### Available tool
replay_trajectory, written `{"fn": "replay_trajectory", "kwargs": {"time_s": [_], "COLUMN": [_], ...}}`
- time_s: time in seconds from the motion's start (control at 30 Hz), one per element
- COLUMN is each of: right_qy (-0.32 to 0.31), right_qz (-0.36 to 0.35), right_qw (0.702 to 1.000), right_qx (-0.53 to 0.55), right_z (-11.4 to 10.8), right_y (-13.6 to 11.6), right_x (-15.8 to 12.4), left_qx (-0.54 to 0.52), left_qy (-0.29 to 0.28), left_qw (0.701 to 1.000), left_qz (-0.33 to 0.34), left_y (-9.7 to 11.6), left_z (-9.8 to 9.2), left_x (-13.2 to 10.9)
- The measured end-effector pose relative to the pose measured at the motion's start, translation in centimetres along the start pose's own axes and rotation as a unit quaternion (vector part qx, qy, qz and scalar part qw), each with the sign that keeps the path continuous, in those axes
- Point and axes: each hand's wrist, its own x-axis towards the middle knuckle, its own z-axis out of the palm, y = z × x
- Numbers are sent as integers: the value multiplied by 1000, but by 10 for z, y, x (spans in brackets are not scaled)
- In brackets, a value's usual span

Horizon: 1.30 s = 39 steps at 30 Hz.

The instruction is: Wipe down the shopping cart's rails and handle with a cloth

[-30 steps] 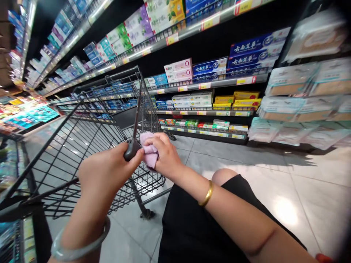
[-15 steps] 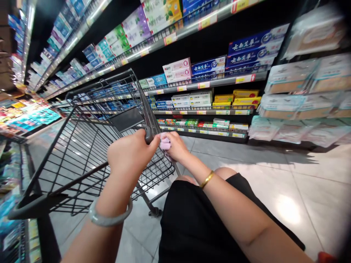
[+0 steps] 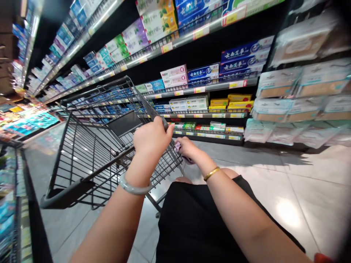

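My left hand (image 3: pixel 153 138) is closed round the near corner of a black wire shopping cart (image 3: pixel 90 146), at the end of its handle bar. A pale jade bangle sits on that wrist. My right hand (image 3: pixel 187 149), with a gold bangle on its wrist, is just right of and below the left one, fingers closed on a small pink cloth (image 3: pixel 178 147) pressed against the cart's frame. Most of the cloth is hidden by the hand. The cart's basket holds nothing that I can see.
Store shelves (image 3: pixel 203 87) with boxed toothpaste run along the aisle behind the cart. Hanging packs (image 3: pixel 298 91) fill the right side. More shelving (image 3: pixel 11 204) stands close on the left. Glossy grey tile floor (image 3: pixel 287 182) spreads to the right. My black skirt is below.
Both hands have moved away from me and to the right along the cart's frame. The cart has swung so that its corner is farther off. Less of the pink cloth shows now.
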Motion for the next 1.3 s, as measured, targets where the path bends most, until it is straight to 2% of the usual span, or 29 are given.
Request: {"fn": "replay_trajectory", "kwargs": {"time_s": [0.1, 0.17, 0.23, 0.27, 0.33, 0.43, 0.5, 0.57, 0.67, 0.83, 0.97, 1.03, 1.1, 1.23, 1.3], "right_qy": [40, 68, 68, 59, 37, 26, 32, 69, 144, 185, 275, 292, 292, 272, 267], "right_qz": [-5, -4, 13, 25, 53, 66, 53, 15, -34, 13, -112, -155, -136, -15, 10], "right_qw": [999, 998, 997, 997, 997, 997, 996, 993, 982, 978, 949, 938, 940, 945, 944], "right_qx": [7, 18, 28, 30, 30, 41, 64, 98, 120, 97, 108, 107, 115, 180, 194], "right_z": [-12, -19, -23, -24, -22, -21, -26, -31, -34, -29, -35, -37, -34, -23, -20], "right_y": [-7, -13, -13, -11, -5, -5, -13, -23, -28, -28, -43, -47, -45, -33, -30], "right_x": [1, 2, 0, -2, -8, -12, -11, -9, -6, -9, -12, -13, -13, -10, -9], "left_qx": [-37, -47, -23, -12, 4, 24, 37, 50, 68, 76, 60, 51, 43, 40, 38], "left_qy": [-26, -42, -21, -26, -76, -129, -159, -168, -133, -63, -19, 1, 15, 18, 16], "left_qw": [998, 995, 997, 997, 996, 991, 985, 981, 985, 992, 995, 996, 996, 996, 996], "left_qz": [49, 74, 76, 71, 47, -23, -61, -84, -88, -81, -77, -75, -74, -77, -78], "left_y": [-1, -9, -23, -32, -49, -67, -71, -68, -57, -39, -31, -28, -26, -22, -21], "left_z": [-9, -18, -27, -30, -33, -30, -24, -19, -11, -4, 2, 5, 7, 8, 8], "left_x": [4, 3, -1, -5, -13, -25, -31, -34, -34, -32, -30, -28, -27, -24, -23]}}
